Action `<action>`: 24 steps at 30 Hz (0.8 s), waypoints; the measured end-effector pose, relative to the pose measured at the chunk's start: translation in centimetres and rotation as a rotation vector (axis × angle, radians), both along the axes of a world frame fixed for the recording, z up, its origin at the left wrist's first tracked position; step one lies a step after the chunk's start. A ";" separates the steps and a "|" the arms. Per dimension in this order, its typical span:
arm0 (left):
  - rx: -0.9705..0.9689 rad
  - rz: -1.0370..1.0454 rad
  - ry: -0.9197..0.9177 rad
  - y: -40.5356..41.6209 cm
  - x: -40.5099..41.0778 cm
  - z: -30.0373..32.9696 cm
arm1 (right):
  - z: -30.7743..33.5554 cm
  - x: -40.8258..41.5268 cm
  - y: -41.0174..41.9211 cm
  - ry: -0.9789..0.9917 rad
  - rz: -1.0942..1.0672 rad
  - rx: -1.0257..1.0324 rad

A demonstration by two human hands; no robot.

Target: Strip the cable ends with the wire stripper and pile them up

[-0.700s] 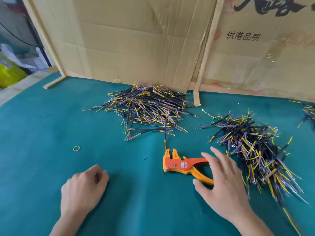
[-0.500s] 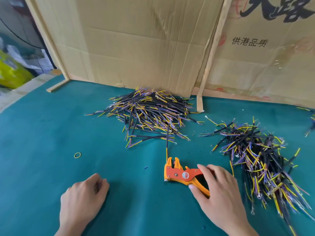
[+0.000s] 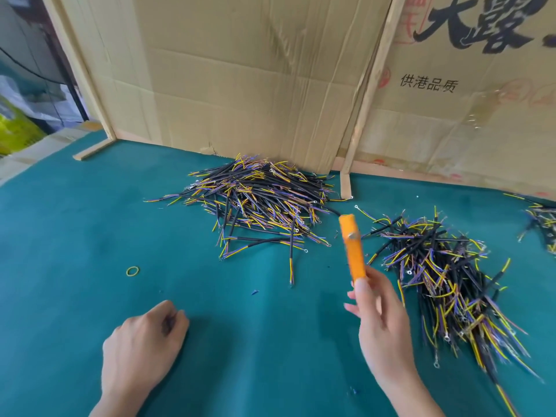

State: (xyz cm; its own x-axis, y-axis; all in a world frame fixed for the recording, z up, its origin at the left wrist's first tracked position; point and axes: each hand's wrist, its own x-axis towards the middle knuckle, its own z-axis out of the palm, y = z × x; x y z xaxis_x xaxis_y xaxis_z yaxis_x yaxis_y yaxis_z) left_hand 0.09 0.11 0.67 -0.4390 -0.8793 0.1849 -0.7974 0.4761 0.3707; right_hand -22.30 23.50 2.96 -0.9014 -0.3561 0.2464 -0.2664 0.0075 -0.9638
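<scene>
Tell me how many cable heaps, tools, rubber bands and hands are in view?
Cable heaps: 3, middle heap, right heap, edge heap
Wire stripper: 1
Rubber band: 1
Hands: 2, left hand, right hand
Total: 7

Orange wire stripper (image 3: 352, 248) upright, cable piles (image 3: 258, 200) behind.

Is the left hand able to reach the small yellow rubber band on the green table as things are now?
Probably yes. The left hand rests on the green table holding nothing, and the yellow rubber band lies on bare cloth just ahead of it. Nothing stands between them; the cable pile is farther back.
</scene>
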 end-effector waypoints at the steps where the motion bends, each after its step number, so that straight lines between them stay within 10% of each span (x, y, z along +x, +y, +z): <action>1: -0.004 0.017 -0.013 0.1 -0.1 0.1 | 0.5 -0.3 -0.5 -0.167 0.077 -0.120; 6: 0.034 -0.134 0.026 1.6 -4.8 0.8 | 1.0 -4.0 -2.4 -0.782 0.461 -0.405; 24: -0.306 -0.553 -0.090 -4.5 -22.1 4.8 | 0.1 -9.4 -5.1 -0.966 0.669 -0.448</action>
